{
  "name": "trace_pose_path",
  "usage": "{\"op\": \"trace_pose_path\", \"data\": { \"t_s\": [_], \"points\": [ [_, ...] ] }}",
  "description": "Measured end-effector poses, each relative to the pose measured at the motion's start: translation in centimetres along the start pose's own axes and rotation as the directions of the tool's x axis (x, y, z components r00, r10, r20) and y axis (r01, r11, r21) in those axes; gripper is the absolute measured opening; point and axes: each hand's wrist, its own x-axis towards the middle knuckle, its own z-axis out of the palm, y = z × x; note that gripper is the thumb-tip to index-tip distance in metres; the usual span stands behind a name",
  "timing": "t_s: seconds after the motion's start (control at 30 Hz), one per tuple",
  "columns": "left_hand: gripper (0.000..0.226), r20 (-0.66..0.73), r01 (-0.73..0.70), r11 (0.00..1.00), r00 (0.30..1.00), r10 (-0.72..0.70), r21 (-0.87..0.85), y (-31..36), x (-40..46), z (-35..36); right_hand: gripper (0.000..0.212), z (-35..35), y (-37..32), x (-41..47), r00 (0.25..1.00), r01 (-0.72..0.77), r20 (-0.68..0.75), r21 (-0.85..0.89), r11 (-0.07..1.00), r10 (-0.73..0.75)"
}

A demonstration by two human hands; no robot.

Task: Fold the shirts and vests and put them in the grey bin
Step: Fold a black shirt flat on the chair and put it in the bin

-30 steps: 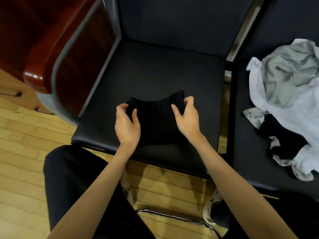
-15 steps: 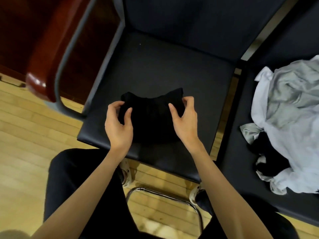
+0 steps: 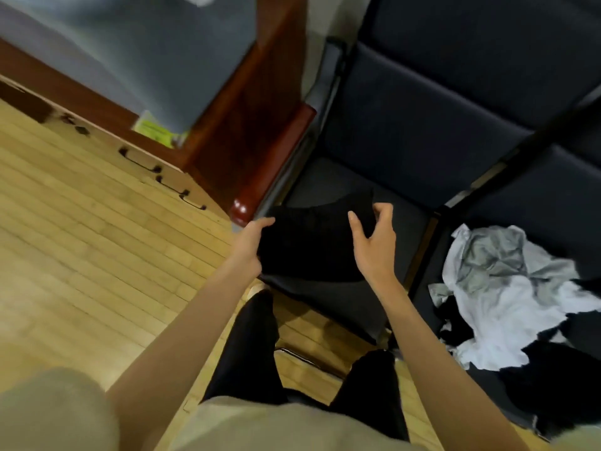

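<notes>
Both hands' fingers grip the folded black garment (image 3: 312, 242); no writing legible on it.

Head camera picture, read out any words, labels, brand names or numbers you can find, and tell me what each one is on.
No text can be read.
Yellow-green label at the foot of the grey bin: it carries print, too blurred to read.
Folded black garment held by the left hand and right hand: no print visible.
Pile of white, grey and black clothes on the right-hand black seat: no print visible.
</notes>
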Motion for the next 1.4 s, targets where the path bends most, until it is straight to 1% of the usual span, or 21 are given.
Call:
{"op": "trace_pose_path", "data": {
  "t_s": [0.03,0.1,0.13,0.2,0.27,0.3,0.37,0.4,0.43,0.5,0.53,0.6,0.63,0.7,0.77,0.93,1.13,1.17,1.23,1.3,1.4],
  "points": [
    [0.033,0.065,0.118,0.993,0.991,-0.117,-0.017,1.3,-1.1,-1.0,0.033,-0.2,-1.8,-0.3,1.0,0.022,0.015,-0.008,1.0,-0.022],
    [0.054,0.135,0.257,0.966,0.958,-0.254,-0.007,3.3,-2.8,-2.8,0.032,-0.3,-5.1,-0.7,0.997,0.057,0.051,-0.003,0.998,-0.057],
    [0.062,0.149,0.297,0.955,0.944,-0.295,0.007,4.0,-3.3,-3.4,0.033,-0.3,-6.3,-0.8,0.996,0.063,0.062,-0.001,0.998,-0.063],
    [0.062,0.162,0.319,0.947,0.933,-0.321,0.04,4.9,-4.3,-4.2,0.033,-0.3,-8.5,-1.0,0.993,0.093,0.078,-0.004,0.996,-0.092],
    [0.051,0.146,0.239,0.969,0.958,-0.246,0.066,5.5,-5.6,-4.1,0.035,-0.3,-10.6,-1.0,0.987,0.138,0.088,-0.013,0.99,-0.136],
    [0.051,0.118,0.163,0.984,0.978,-0.172,0.078,5.8,-6.0,-3.9,0.035,-0.3,-11.6,-0.9,0.984,0.159,0.086,-0.017,0.987,-0.157],
    [0.06,0.04,-0.095,0.985,0.995,0.091,0.142,6.1,-6.2,-3.5,0.033,-0.5,-13.6,-0.6,0.974,0.218,0.065,-0.012,0.976,-0.217],
    [0.063,0.02,-0.267,0.946,0.963,0.268,0.186,6.6,-6.5,-3.4,0.031,-0.7,-14.4,-0.3,0.969,0.244,0.048,-0.003,0.97,-0.244],
    [0.067,0.022,-0.416,0.878,0.906,0.423,0.235,7.1,-6.9,-3.4,0.029,-1.0,-15.4,0.1,0.964,0.264,0.029,0.011,0.965,-0.264],
    [0.074,0.031,-0.611,0.724,0.771,0.637,0.319,8.2,-7.9,-3.5,0.027,-1.4,-17.4,1.0,0.958,0.287,0.0,0.046,0.957,-0.287],
    [0.069,0.042,-0.689,0.646,0.694,0.719,0.329,9.0,-8.6,-3.5,0.025,-1.6,-18.2,1.5,0.953,0.303,-0.008,0.063,0.951,-0.303],
    [0.045,0.076,-0.795,0.504,0.557,0.827,0.337,10.8,-9.6,-3.2,0.023,-1.9,-19.5,2.9,0.943,0.334,-0.015,0.101,0.937,-0.334],
    [0.034,0.074,-0.826,0.445,0.497,0.865,0.346,11.6,-10.2,-3.2,0.023,-1.9,-20.2,3.6,0.934,0.356,-0.011,0.117,0.927,-0.357],
    [0.024,0.072,-0.858,0.35,0.404,0.912,0.376,13.1,-11.4,-3.2,0.026,-1.5,-21.2,4.8,0.914,0.403,-0.006,0.139,0.905,-0.406],
    [0.02,0.064,-0.873,0.267,0.319,0.946,0.407,14.4,-12.2,-3.3,0.027,-1.1,-22.2,5.6,0.903,0.424,-0.004,0.164,0.891,-0.429],
    [0.011,0.062,-0.885,0.008,0.041,0.997,0.465,19.4,-15.5,-4.0,0.023,0.3,-27.5,7.9,0.862,0.497,-0.066,0.301,0.814,-0.502],
    [0.011,0.011,-0.867,-0.055,-0.057,0.998,0.494,30.6,-16.3,-6.4,0.026,5.0,-39.0,13.3,0.789,0.594,-0.03,0.292,0.75,-0.613],
    [0.015,0.012,-0.864,-0.054,-0.056,0.998,0.501,33.2,-15.7,-7.0,0.027,6.2,-41.0,14.6,0.778,0.607,-0.015,0.274,0.746,-0.628],
    [0.018,0.03,-0.857,-0.004,0.014,0.999,0.515,38.6,-13.9,-8.1,0.03,9.2,-44.4,17.6,0.764,0.626,0.021,0.222,0.748,-0.645],
    [0.022,0.061,-0.819,0.096,0.158,0.986,0.566,43.9,-11.1,-9.3,0.032,12.6,-47.0,21.1,0.766,0.627,0.074,0.134,0.767,-0.639],
    [0.029,0.105,-0.708,0.267,0.434,0.895,0.654,51.0,-5.7,-10.7,0.035,18.1,-49.6,26.4,0.804,0.572,0.195,0.003,0.82,-0.561]
  ]
}}
